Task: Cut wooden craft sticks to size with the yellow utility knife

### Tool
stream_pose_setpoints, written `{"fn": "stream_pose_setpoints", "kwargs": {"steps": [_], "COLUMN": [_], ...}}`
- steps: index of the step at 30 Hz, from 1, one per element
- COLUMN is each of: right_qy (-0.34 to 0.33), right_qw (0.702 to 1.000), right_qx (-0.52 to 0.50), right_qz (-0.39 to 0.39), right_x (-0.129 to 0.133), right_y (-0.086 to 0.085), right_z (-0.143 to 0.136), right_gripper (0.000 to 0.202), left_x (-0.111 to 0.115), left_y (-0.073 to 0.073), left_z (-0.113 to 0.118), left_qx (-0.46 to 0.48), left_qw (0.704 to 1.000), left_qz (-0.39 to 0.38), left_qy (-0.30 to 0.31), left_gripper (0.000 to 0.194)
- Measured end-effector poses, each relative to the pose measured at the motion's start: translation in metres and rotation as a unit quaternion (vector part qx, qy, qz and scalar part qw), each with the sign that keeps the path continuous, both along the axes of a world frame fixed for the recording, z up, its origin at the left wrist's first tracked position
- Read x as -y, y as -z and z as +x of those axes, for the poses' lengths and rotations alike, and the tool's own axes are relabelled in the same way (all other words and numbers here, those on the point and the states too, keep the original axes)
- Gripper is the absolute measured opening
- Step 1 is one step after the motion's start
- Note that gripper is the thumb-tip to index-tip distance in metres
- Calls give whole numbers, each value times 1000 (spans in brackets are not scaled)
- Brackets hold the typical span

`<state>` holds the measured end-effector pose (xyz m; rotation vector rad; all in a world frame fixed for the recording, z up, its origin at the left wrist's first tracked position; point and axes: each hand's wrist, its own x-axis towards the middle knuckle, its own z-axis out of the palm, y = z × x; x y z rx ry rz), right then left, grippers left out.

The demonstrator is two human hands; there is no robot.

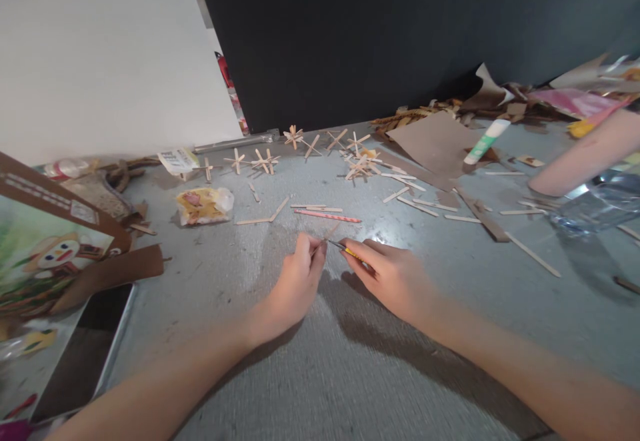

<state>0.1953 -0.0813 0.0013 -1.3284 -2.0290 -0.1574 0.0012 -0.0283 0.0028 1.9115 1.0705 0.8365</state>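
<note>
In the head view my left hand (295, 284) is closed, thumb and fingers pinching a small wooden craft stick (332, 230) that pokes out above the fingertips. My right hand (397, 281) is wrapped round a slim yellow tool with a dark metal tip (353, 252). That tip points left and reaches my left fingertips; whether it touches the stick is too small to tell. Just beyond my hands lie a red-and-white patterned pencil (327, 215) and some loose craft sticks (257, 221). Star-shaped stick pieces (265, 161) stand farther back.
A glue stick (487, 141) leans on brown cardboard (430, 147) at back right. A clear plastic container (600, 201) and a pink roll (587, 151) lie far right. Leftward are a food packet (204, 206), a phone (83, 354) and a printed bag (55, 254). A black panel (400, 34) rises behind.
</note>
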Motion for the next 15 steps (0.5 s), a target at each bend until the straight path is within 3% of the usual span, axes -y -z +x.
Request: {"fn": "stream_pose_setpoints", "kwargs": {"steps": [15], "right_qy": [-8], "right_qw": [1000], "right_qx": [-13], "right_qz": [-3], "right_x": [1], "right_y": [-2], "right_z": [1], "right_gripper": [29], "left_x": [0], "left_y": [10], "left_z": [4], "left_qx": [132], "left_qw": [988], "left_qz": [-59], "left_qy": [48], "left_gripper": [38]}}
